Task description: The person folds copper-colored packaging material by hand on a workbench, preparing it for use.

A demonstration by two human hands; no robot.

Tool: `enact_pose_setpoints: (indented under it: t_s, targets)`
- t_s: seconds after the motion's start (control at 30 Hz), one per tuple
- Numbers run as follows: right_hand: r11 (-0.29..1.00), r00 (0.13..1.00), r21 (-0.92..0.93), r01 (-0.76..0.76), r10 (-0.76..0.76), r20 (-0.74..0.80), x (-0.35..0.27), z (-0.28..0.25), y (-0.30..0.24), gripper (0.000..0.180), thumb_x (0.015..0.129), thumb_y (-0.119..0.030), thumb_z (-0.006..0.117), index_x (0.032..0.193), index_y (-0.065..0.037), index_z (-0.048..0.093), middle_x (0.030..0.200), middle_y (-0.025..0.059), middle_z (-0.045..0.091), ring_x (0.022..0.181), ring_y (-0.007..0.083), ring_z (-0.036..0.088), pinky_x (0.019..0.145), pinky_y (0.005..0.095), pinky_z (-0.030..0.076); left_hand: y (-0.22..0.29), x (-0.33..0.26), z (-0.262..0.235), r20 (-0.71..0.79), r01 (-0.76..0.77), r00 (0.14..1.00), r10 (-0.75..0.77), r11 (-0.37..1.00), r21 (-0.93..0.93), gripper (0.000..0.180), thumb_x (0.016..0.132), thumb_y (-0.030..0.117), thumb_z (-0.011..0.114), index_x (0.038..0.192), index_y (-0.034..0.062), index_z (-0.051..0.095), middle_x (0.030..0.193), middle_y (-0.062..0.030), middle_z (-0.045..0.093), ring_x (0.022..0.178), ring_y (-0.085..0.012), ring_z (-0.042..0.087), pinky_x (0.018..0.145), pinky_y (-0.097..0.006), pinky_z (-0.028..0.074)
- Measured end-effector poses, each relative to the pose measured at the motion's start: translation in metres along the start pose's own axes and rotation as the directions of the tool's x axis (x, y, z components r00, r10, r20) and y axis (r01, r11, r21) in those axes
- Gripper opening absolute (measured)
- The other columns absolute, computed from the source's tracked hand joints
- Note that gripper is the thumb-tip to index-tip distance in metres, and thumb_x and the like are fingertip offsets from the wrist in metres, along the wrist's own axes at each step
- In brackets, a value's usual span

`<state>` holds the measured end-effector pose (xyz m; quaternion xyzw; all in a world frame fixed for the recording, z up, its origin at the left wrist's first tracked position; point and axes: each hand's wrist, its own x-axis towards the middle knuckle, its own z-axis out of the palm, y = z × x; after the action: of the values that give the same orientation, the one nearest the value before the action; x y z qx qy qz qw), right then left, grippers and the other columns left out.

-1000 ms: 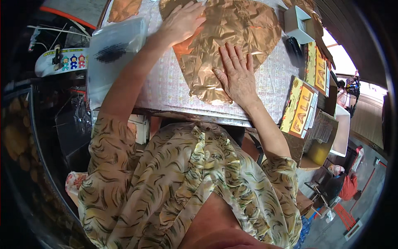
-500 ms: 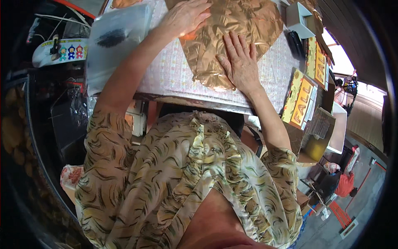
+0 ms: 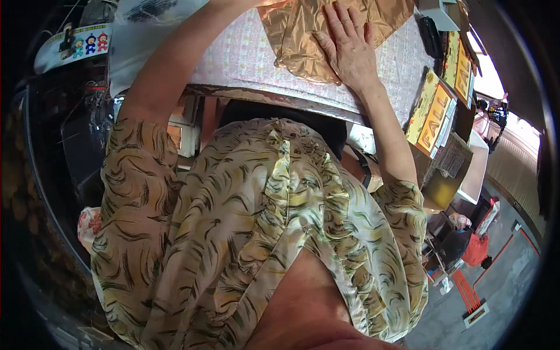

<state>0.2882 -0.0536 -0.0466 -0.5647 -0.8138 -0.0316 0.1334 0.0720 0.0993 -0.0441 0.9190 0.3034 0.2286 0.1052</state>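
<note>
A shiny copper-coloured foil sheet (image 3: 309, 44) lies on the table, crinkled, with a rounded end toward me and its far part cut off by the top edge. My right hand (image 3: 350, 55) rests flat on its right side, palm down, fingers stretched out and slightly apart. Up at the top edge, only the wrist and a bit of my left hand (image 3: 238, 3) show beside the foil's left side. The fingers of that hand are out of the picture.
A pale patterned cloth (image 3: 233, 61) covers the table. Clear plastic sheets (image 3: 137, 35) lie at its left. Along the right stand a black case (image 3: 430, 36), a white box (image 3: 440, 14) and yellow-orange printed packs (image 3: 434, 119). A cardboard box (image 3: 444, 178) sits below them.
The view has shifted, so the table and foil sit higher in the picture. My left hand has mostly passed out at the top. My right hand stays flat on the foil.
</note>
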Motion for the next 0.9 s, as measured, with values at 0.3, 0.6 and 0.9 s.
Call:
enact_pose_setpoints:
  t_s: [0.3, 0.6, 0.9]
  targets:
    - [1.000, 0.998, 0.003, -0.017, 0.016, 0.066, -0.013, 0.006, -0.001, 0.066, 0.105, -0.049, 0.051, 0.160, -0.014, 0.038, 0.165, 0.0112, 0.035, 0.154, 0.0330, 0.029, 0.123, 0.0600, 0.017, -0.002, -0.012, 0.018, -0.060, 0.002, 0.998, 0.006, 0.992, 0.126, 0.041, 0.102, 0.032, 0.061, 0.134, 0.0062, 0.065, 0.144, -0.0144, 0.059, 0.132, -0.0329, 0.056, 0.110, -0.042, 0.047]
    - [0.999, 0.999, 0.039, -0.020, 0.019, 0.033, -0.009, 0.009, 0.003, 0.066, 0.104, -0.051, 0.049, 0.158, -0.014, 0.040, 0.165, 0.0115, 0.036, 0.153, 0.0328, 0.032, 0.123, 0.0601, 0.018, 0.000, -0.007, 0.011, -0.044, 0.018, 0.999, -0.013, 0.993, 0.113, 0.041, 0.102, 0.033, 0.061, 0.133, 0.0063, 0.066, 0.142, -0.0149, 0.060, 0.130, -0.0325, 0.057, 0.109, -0.043, 0.048]
    - [0.999, 0.998, 0.023, -0.032, 0.031, 0.048, -0.008, 0.009, 0.002, 0.066, 0.104, -0.050, 0.051, 0.160, -0.018, 0.037, 0.166, 0.0086, 0.035, 0.154, 0.0305, 0.030, 0.124, 0.0586, 0.019, -0.004, -0.008, 0.012, -0.021, 0.013, 1.000, -0.011, 0.995, 0.094, 0.042, 0.101, 0.034, 0.063, 0.134, 0.0074, 0.065, 0.142, -0.0128, 0.061, 0.127, -0.0332, 0.060, 0.106, -0.044, 0.050]
